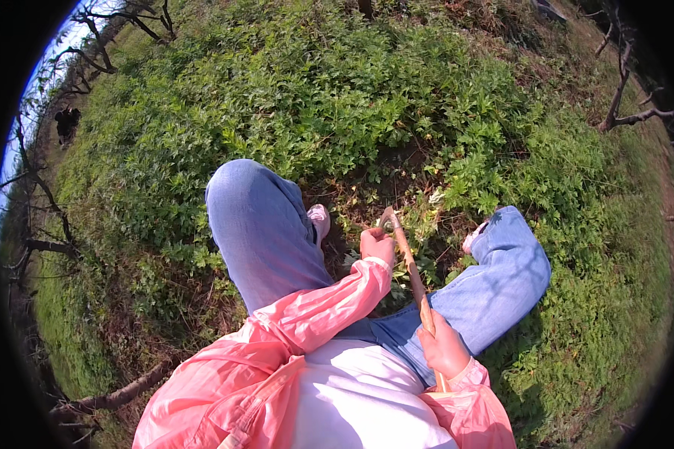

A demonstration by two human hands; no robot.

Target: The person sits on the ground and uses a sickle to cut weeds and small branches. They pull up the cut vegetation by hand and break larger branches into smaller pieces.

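My right hand [445, 344] is wrapped around the lower part of the wooden handle of a sickle [409, 261]. The handle slants up and to the left between my bent legs. At its far end is a short curved metal blade [388, 218]. My left hand [377, 245] is curled right at that blade, its fingers drawn in. Whether it grips the blade or a small thing is hidden by the fingers. Just beyond the blade, cut or bent leafy stems [421, 224] lie over a patch of brown soil [407, 168].
Dense leafy green weeds [337, 106] cover the slope ahead and on both sides. My knees in blue jeans [253, 213] flank the work spot. Bare tree branches stand at the left [50, 196] and the upper right [618, 101]. A thick branch [123, 393] lies lower left.
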